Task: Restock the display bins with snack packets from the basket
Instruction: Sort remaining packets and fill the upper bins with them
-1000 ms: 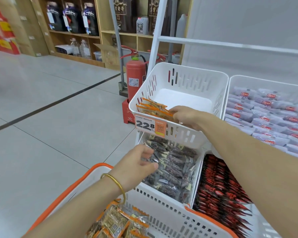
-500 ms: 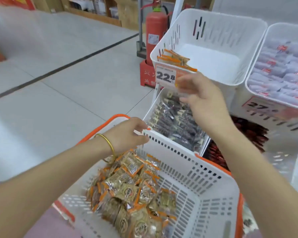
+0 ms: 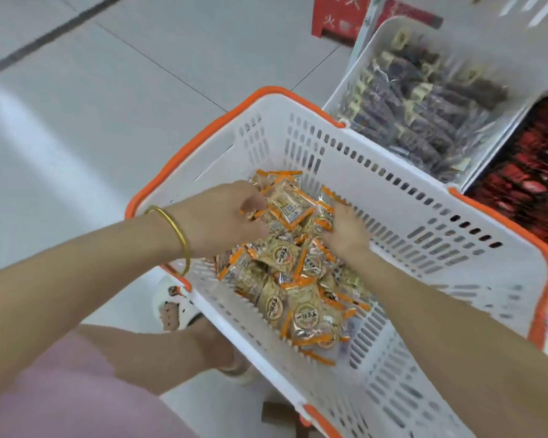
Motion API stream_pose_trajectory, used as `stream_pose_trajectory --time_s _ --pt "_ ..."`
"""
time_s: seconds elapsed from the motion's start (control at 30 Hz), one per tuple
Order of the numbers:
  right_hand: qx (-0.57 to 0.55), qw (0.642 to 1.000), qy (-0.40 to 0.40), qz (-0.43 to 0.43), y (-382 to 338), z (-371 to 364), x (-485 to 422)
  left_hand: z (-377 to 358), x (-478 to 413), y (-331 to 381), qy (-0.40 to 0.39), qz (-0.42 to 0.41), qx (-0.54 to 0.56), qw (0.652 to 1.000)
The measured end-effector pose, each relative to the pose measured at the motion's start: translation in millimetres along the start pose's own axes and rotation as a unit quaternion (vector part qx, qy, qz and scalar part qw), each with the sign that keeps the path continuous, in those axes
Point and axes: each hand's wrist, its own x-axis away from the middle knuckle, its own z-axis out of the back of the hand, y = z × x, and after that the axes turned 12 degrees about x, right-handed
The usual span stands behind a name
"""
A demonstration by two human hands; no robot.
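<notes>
Down from the display bins (image 3: 352, 78), both hands are in the basket (image 3: 424, 238) now — left hand (image 3: 215, 218) clutching snack packets (image 3: 290, 206), right hand (image 3: 345, 237) buried, grip hidden — next load starting.

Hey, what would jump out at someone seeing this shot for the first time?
A white basket with an orange rim fills the middle, a heap of orange-edged snack packets on its floor. The left hand, with a gold bangle, and the right hand are both in that heap.

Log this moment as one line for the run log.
phase: picking from basket | left hand: grips snack packets | right hand: in the pile, grip unclear
</notes>
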Motion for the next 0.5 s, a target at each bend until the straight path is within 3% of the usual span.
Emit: stream_pose_trajectory --time_s 0.17,0.27,0.4,0.5 --pt "0.029 0.999 0.017 -0.023 -6.7 -12.5 -5.8 -2.1 -12.1 8.0 -0.012 -0.016 -0.004 1.000" --pt "-0.010 0.999 0.031 0.003 -2.1 5.6 1.3 -4.2 -17.5 12.7 -0.016 -0.027 -0.008 0.999" --pt "-0.077 0.993 0.051 0.078 14.8 70.7 15.2 -7.1 -25.6 23.9 -0.015 -0.035 -0.008 0.999" --pt "-0.165 0.975 0.006 0.148 24.6 140.0 31.6 -11.0 -36.1 44.6 -0.006 -0.055 -0.017 0.998"
